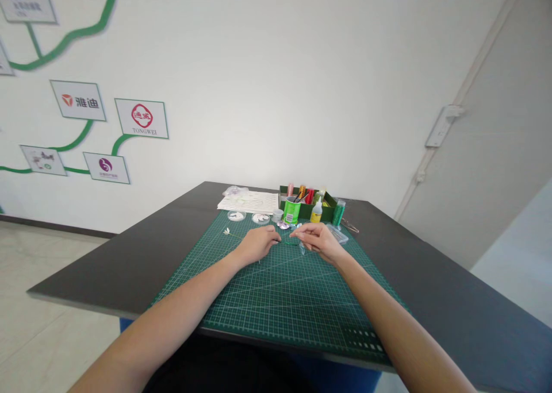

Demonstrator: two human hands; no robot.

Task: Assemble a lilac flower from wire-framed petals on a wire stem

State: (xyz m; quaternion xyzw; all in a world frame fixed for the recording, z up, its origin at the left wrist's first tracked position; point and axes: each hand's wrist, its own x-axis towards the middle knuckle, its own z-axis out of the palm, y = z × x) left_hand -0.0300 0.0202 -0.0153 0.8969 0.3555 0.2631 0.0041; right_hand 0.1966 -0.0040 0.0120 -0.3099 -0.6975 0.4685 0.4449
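My left hand (259, 245) is closed low over the cutting mat (276, 301), fingers pinched together. A thin stem with a small white flower head (227, 231) runs into it from the left. Across the small gap, my right hand (318, 241) pinches with thumb and forefinger. Between the fingertips of both hands stretches a fine green strand (291, 243), too thin to tell whether it is thread or wire. Just below my right fingers is a small clear piece (302, 249), perhaps plastic. What lies inside each grip is mostly hidden.
Behind my hands are shallow dishes of white pieces (236, 215), a small jar (278, 215), a green can with tools (292, 211), a yellow glue bottle (316, 212), a green glitter tube (338, 213), a box of tubes (305, 210) and paper sheets (259, 201). A clear case (338, 234) lies right.
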